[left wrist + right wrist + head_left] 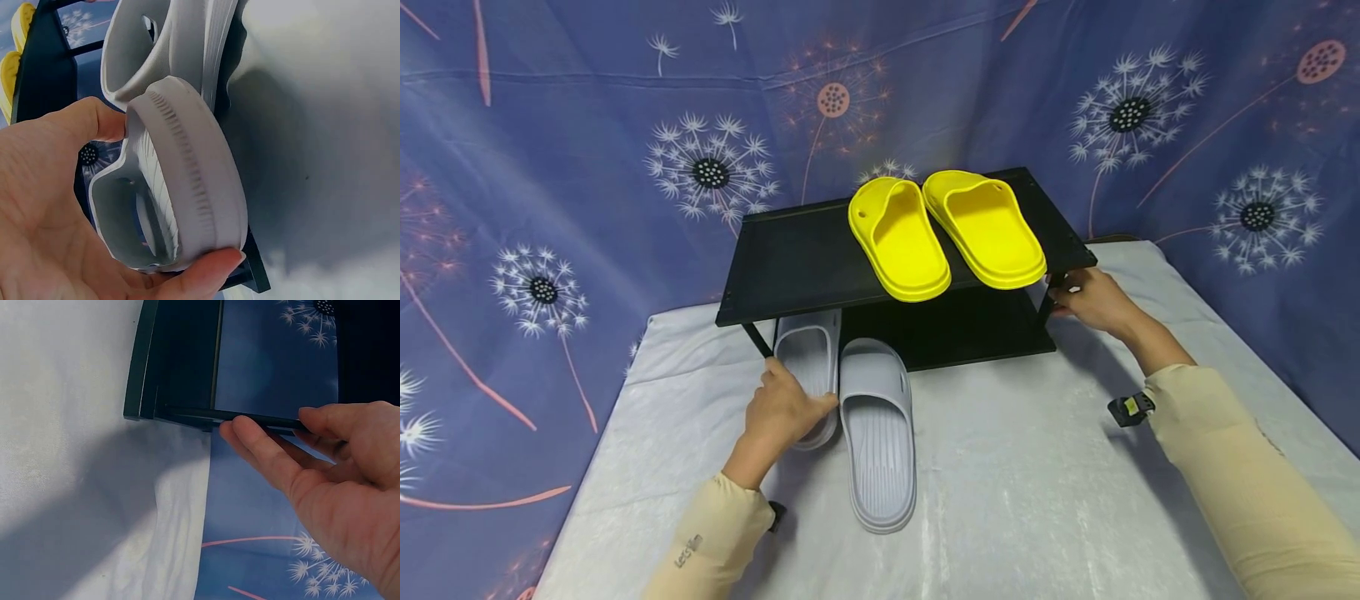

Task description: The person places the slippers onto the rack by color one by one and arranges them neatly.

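Note:
My left hand (781, 407) grips a grey slipper (808, 354) near its heel, thumb and fingers on opposite sides. In the left wrist view this slipper's ridged heel (194, 175) shows; in the head view its toe end lies under the top of a black two-tier shoe rack (805, 258). Just right of it, a second grey slipper (880, 454) lies on the cloth, toe toward the rack. My right hand (1097, 298) holds the rack's thin right upright (250, 417) between thumb and fingers. Two yellow slippers (902, 246) (988, 225) sit side by side on the top shelf.
A pale cloth (1015, 483) covers the table. Behind the rack (970, 333) hangs a blue curtain (587, 83) with dandelion prints, reaching round both sides. Dark bands with small devices (1131, 408) are on the wrists.

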`<state>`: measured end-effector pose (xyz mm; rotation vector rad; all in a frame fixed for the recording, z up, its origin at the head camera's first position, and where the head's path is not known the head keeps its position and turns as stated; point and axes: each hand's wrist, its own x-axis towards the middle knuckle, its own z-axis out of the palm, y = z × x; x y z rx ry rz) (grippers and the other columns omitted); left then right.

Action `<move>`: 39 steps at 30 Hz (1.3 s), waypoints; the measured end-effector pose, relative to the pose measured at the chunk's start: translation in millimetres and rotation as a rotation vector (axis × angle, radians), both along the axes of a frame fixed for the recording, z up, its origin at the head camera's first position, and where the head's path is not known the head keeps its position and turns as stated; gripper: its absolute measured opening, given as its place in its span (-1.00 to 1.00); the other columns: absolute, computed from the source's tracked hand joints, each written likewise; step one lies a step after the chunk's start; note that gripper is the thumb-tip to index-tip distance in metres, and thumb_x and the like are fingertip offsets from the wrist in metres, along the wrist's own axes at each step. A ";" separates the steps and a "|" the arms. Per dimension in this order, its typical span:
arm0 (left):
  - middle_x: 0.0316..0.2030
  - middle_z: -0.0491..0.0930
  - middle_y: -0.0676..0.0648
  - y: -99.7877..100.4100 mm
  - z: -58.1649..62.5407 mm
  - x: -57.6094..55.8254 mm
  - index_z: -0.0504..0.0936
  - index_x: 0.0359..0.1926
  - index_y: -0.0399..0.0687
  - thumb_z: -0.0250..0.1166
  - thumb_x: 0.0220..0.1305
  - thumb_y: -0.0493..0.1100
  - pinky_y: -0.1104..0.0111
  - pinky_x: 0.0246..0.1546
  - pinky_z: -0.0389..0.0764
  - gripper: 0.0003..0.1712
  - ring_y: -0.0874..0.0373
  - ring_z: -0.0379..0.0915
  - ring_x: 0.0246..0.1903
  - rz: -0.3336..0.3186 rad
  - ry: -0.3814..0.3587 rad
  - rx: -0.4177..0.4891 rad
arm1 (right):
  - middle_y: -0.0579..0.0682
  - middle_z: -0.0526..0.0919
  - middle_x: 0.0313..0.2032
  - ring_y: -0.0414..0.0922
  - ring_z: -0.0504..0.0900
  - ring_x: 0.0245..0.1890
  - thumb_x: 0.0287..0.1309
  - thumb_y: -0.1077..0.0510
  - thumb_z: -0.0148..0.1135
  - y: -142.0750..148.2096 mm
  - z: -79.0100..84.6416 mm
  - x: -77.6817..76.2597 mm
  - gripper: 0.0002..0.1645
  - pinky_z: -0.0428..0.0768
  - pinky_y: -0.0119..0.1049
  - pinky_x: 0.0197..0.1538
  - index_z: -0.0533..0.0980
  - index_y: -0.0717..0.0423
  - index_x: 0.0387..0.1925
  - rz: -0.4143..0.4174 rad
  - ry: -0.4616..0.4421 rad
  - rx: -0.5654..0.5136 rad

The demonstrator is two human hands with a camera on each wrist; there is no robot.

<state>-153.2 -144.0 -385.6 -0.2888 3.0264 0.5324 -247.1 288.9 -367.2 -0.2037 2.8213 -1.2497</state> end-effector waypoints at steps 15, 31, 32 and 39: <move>0.10 0.34 -0.53 -1.2 0.1 -16.6 -0.13 0.35 -0.59 0.37 -0.09 0.31 -0.13 -0.10 0.55 0.37 -0.42 0.43 -0.03 -0.018 -0.027 -0.038 | 0.42 0.46 -0.07 0.17 0.69 -0.24 0.30 0.31 0.07 2.6 -2.1 -0.2 -0.61 0.74 -0.13 -0.22 0.31 0.39 0.12 0.006 -0.002 -0.005; 0.11 0.33 -0.52 -3.1 -0.2 -35.5 -0.12 0.35 -0.58 0.35 -0.11 0.34 -0.11 -0.10 0.56 0.38 -0.39 0.43 -0.01 -0.016 -0.028 -0.056 | 0.41 0.46 -0.08 0.19 0.68 -0.23 0.29 0.33 0.06 1.0 0.1 0.8 -0.66 0.74 -0.15 -0.23 0.32 0.38 0.07 0.005 0.009 -0.024; 0.12 0.32 -0.52 -3.0 -0.2 -37.2 -0.13 0.36 -0.58 0.35 -0.10 0.34 -0.11 -0.10 0.56 0.38 -0.39 0.43 -0.01 -0.015 -0.034 -0.054 | 0.41 0.46 -0.08 0.19 0.68 -0.23 0.29 0.33 0.06 1.0 0.2 0.9 -0.65 0.74 -0.15 -0.23 0.32 0.38 0.07 0.004 0.010 -0.023; 0.20 0.24 -0.54 -1.8 0.6 -46.7 -0.21 0.38 -0.56 0.33 -0.07 0.37 -0.10 -0.08 0.56 0.43 -0.39 0.41 0.02 -0.018 -0.071 -0.034 | 0.41 0.44 -0.06 0.22 0.67 -0.19 0.30 0.33 0.05 1.1 -0.5 1.4 -0.60 0.74 -0.16 -0.22 0.29 0.40 0.13 0.005 -0.002 -0.041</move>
